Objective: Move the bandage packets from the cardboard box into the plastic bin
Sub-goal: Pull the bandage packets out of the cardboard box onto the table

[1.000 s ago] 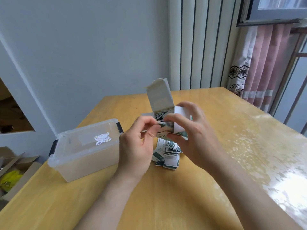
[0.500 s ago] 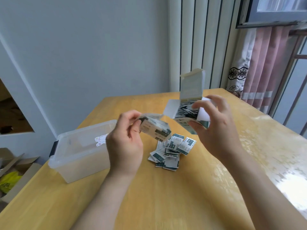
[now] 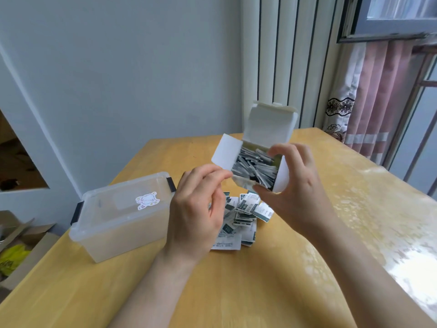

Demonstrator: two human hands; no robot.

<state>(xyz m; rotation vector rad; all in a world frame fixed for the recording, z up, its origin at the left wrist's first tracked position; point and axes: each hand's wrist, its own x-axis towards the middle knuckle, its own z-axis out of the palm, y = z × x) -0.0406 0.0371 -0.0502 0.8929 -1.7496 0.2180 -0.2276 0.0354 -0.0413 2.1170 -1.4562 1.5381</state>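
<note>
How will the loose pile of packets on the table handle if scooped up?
The pile is thin flat packets fanned loosely, so it would probably slide apart rather than lift together. They look light and flexible, likely bending in a grip. Lying flat on the smooth table, single ones may be fiddly to pinch up.

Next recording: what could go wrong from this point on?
1. The right hand holds the cardboard box tilted, its mouth open above the table; the packets inside may spill.
2. The plastic bin appears to have its lid on, while a pile of packets lies beside it on the table; these may never reach the bin.
</note>
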